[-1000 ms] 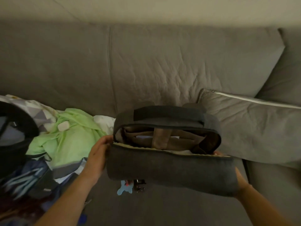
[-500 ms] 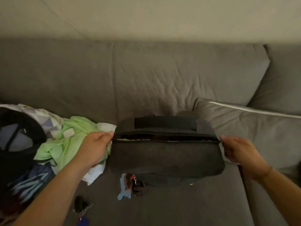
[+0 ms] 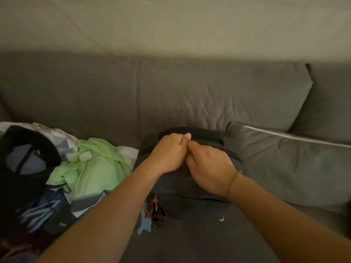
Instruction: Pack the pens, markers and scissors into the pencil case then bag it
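Nearest me, both forearms run up from the bottom edge and meet over the dark grey bag (image 3: 199,188), which sits on the grey sofa (image 3: 190,103) seat against the backrest. A blue tag (image 3: 144,223) and a dark bunch of charms with a red bit (image 3: 156,211) hang off the bag's near side, just beside my left forearm. My left hand (image 3: 170,151) is curled tight, fingers pinched at the bag's top edge; my right hand (image 3: 209,168), thin bracelet (image 3: 234,179) at the wrist, is closed too and presses on the bag top, knuckles touching the left hand. Can't tell what either pinches, the fingertips hide it. Bag handle (image 3: 207,134) shows just past the hands. Pencil case isn't visible. Left side: a pile with a green cloth (image 3: 91,168) and a black cap (image 3: 28,154). Right of the bag: a grey cushion (image 3: 290,160) with a white zip line.
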Demonstrator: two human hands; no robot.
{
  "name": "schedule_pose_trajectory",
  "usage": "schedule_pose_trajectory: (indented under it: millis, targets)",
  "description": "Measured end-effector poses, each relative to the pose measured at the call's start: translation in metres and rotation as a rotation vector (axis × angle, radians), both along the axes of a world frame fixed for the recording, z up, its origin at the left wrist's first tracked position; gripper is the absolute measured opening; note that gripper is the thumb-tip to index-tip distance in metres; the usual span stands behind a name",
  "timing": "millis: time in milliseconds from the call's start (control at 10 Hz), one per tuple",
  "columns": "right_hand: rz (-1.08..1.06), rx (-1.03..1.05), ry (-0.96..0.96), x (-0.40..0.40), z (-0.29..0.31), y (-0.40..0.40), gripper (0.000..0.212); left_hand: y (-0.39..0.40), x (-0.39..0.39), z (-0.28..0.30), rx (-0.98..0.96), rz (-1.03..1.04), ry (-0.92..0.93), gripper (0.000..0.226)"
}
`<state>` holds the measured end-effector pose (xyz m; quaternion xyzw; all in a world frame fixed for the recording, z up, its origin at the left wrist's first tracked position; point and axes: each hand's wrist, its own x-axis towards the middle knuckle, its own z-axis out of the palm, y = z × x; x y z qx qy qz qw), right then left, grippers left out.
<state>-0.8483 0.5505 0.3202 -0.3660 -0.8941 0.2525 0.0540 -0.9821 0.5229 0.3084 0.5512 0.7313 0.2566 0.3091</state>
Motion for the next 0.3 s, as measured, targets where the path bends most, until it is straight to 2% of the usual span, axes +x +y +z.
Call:
schedule_pose_trajectory:
  millis: [100, 200, 300]
  targets:
    - [-0.064, -0.084, 0.104, 0.009, -0.006, -0.005, 0.019, -0.003, 0.003, 0.007, -0.114, -0.113, 0.036, 0.054]
    - [-0.017, -0.148, 0.151, 0.033, -0.020, -0.010, 0.009, -0.023, -0.007, 0.014, -0.205, -0.037, -0.052, 0.055]
    - [0.042, -0.050, 0.146, 0.070, -0.028, -0.020, 0.011, -0.075, -0.020, 0.016, -0.148, 0.166, -0.085, 0.044]
